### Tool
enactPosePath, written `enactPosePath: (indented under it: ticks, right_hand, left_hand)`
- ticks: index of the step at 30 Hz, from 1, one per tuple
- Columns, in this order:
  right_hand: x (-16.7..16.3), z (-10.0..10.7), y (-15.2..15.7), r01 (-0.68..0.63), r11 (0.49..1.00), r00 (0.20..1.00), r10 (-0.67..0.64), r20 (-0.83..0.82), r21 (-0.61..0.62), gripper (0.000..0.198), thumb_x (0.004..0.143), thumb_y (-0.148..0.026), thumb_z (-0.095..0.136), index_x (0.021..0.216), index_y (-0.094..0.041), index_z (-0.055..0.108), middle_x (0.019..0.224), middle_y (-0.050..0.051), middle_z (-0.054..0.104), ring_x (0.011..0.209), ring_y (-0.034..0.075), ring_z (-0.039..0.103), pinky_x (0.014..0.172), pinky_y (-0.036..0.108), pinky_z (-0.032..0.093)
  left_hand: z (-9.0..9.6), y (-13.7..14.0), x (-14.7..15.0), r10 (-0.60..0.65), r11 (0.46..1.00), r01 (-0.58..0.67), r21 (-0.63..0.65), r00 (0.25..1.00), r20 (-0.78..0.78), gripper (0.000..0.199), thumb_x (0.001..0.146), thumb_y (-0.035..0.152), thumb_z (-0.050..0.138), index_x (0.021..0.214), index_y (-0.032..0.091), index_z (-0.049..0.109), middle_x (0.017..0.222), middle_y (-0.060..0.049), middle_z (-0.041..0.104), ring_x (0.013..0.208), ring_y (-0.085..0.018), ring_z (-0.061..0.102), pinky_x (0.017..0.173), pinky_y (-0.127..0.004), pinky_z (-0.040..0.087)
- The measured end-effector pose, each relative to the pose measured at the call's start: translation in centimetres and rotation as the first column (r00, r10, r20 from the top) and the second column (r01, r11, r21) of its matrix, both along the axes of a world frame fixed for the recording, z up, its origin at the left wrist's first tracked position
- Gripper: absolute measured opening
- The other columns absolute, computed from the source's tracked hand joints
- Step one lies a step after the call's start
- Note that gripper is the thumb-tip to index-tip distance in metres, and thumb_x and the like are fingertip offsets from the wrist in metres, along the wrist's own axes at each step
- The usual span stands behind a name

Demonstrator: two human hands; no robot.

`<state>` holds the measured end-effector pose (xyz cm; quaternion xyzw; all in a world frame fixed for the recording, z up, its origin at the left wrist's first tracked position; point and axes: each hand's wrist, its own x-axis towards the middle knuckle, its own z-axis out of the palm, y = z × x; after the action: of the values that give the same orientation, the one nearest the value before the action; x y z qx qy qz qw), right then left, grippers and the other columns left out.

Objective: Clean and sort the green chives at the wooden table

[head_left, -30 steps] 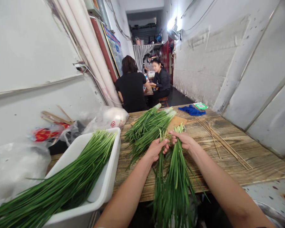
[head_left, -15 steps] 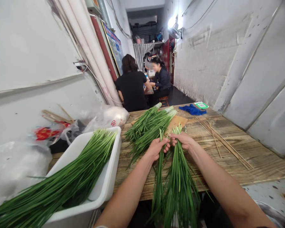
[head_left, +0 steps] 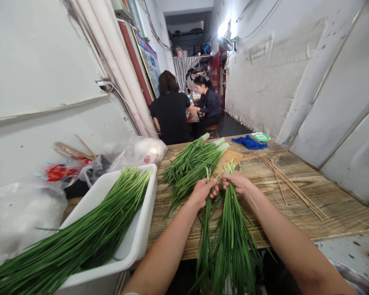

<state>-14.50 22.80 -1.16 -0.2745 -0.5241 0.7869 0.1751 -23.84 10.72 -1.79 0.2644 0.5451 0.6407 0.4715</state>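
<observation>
My left hand (head_left: 205,191) is closed on a thin bunch of garlic chives (head_left: 205,233), pale stem ends up and green leaves hanging past the table's front edge. My right hand (head_left: 236,182) grips a thicker bunch of garlic chives (head_left: 233,246), also hanging down. The fingertips of both hands come close together between the bunches, around a few stems; whether they touch is hard to tell. Just beyond my hands, bundled garlic chives (head_left: 192,159) lie on the wooden table (head_left: 264,180), partly over a wooden board (head_left: 229,159).
On the left stands a white plastic tub (head_left: 152,184) of loose garlic chives (head_left: 101,225), beside plastic bags (head_left: 147,150). Thin sticks (head_left: 290,184), a blue cloth (head_left: 249,141) and a green-edged QR card (head_left: 260,136) lie to the right. People (head_left: 170,108) sit farther back.
Very little differs. My right hand has shifted slightly to the right, and its bunch of garlic chives sways a little at the lower leaves.
</observation>
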Motion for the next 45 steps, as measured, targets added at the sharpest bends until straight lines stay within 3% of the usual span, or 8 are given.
enactPosePath:
  ticks: [5, 10, 20, 24, 28, 31, 39, 45]
  right_hand:
    - [0.2, 0.4, -0.1, -0.015, 0.997, 0.995, 0.008, -0.097, -0.070, 0.025, 0.065, -0.013, 0.075, 0.059, -0.016, 0.051, 0.041, -0.007, 0.046, 0.032, 0.004, 0.038, 0.035, 0.018, 0.043]
    - [0.2, 0.1, 0.5, 0.025, 0.990, 0.999, -0.031, -0.044, -0.139, 0.032, 0.068, -0.016, 0.076, 0.055, -0.017, 0.046, 0.038, -0.006, 0.044, 0.033, 0.006, 0.043, 0.037, 0.017, 0.045]
    - [0.5, 0.1, 2.3, 0.152, 0.949, 0.979, -0.184, -0.092, -0.277, 0.033, 0.075, -0.017, 0.073, 0.061, -0.018, 0.043, 0.042, -0.009, 0.042, 0.033, 0.004, 0.037, 0.035, 0.016, 0.044]
    - [0.3, 0.1, 1.3, 0.110, 0.963, 0.991, -0.125, -0.046, -0.245, 0.033, 0.072, -0.024, 0.076, 0.062, -0.018, 0.045, 0.043, -0.008, 0.045, 0.033, 0.005, 0.041, 0.034, 0.017, 0.043]
    - [-0.1, -0.1, 0.1, -0.012, 0.985, 0.996, -0.003, -0.084, -0.172, 0.033, 0.066, -0.021, 0.080, 0.062, -0.017, 0.047, 0.040, -0.009, 0.044, 0.032, 0.004, 0.039, 0.035, 0.018, 0.043]
    - [-0.1, -0.3, 0.2, -0.031, 0.988, 0.995, 0.015, -0.103, -0.153, 0.034, 0.064, -0.021, 0.080, 0.060, -0.017, 0.047, 0.040, -0.008, 0.044, 0.033, 0.005, 0.041, 0.037, 0.019, 0.044]
    - [0.7, 0.2, 2.9, 0.151, 0.919, 0.968, -0.212, -0.133, -0.364, 0.032, 0.075, -0.024, 0.074, 0.063, -0.018, 0.045, 0.041, -0.011, 0.038, 0.031, 0.002, 0.033, 0.033, 0.015, 0.040]
    - [0.1, 0.2, 0.5, -0.034, 0.964, 0.996, 0.011, -0.088, -0.264, 0.021, 0.077, -0.021, 0.072, 0.068, -0.015, 0.054, 0.043, -0.006, 0.046, 0.036, 0.007, 0.044, 0.038, 0.018, 0.044]
  left_hand:
    - [-0.1, -0.1, -0.2, -0.034, 0.999, 0.034, 0.014, 0.999, -0.003, 0.035, 0.069, 0.040, 0.072, 0.078, 0.010, 0.057, 0.056, 0.002, 0.053, 0.039, -0.003, 0.041, 0.037, -0.016, 0.021]
    - [-0.2, 0.0, -0.8, -0.095, 0.995, 0.095, 0.009, 0.995, 0.038, 0.040, 0.066, 0.044, 0.074, 0.080, 0.009, 0.059, 0.055, 0.004, 0.049, 0.036, 0.000, 0.033, 0.036, -0.016, 0.012]
    - [-0.1, -0.1, -1.1, -0.074, 0.997, 0.077, -0.023, 0.992, 0.100, 0.039, 0.064, 0.041, 0.076, 0.077, 0.008, 0.058, 0.055, 0.004, 0.049, 0.037, 0.000, 0.034, 0.036, -0.015, 0.013]
    - [0.0, -0.1, -0.9, -0.076, 0.996, 0.080, -0.031, 0.992, 0.097, 0.039, 0.065, 0.041, 0.075, 0.079, 0.008, 0.058, 0.055, 0.003, 0.051, 0.037, 0.000, 0.035, 0.036, -0.015, 0.014]
    - [0.2, -0.2, -0.6, -0.095, 0.995, 0.098, -0.026, 0.992, 0.082, 0.041, 0.064, 0.043, 0.075, 0.078, 0.008, 0.058, 0.055, 0.003, 0.052, 0.037, -0.001, 0.037, 0.036, -0.015, 0.015]
    - [0.2, -0.3, -0.6, -0.121, 0.992, 0.123, -0.018, 0.989, 0.082, 0.042, 0.063, 0.044, 0.076, 0.077, 0.009, 0.058, 0.055, 0.003, 0.051, 0.036, 0.000, 0.036, 0.036, -0.014, 0.015]
    - [0.1, -0.2, -1.2, -0.120, 0.993, 0.118, 0.019, 0.981, 0.156, 0.040, 0.062, 0.041, 0.078, 0.077, 0.008, 0.059, 0.055, 0.004, 0.049, 0.038, 0.000, 0.033, 0.035, -0.014, 0.013]
    - [0.0, -0.1, -0.9, -0.124, 0.992, 0.124, 0.010, 0.983, 0.136, 0.035, 0.067, 0.039, 0.075, 0.078, 0.009, 0.061, 0.059, 0.001, 0.054, 0.040, -0.001, 0.039, 0.035, -0.013, 0.018]
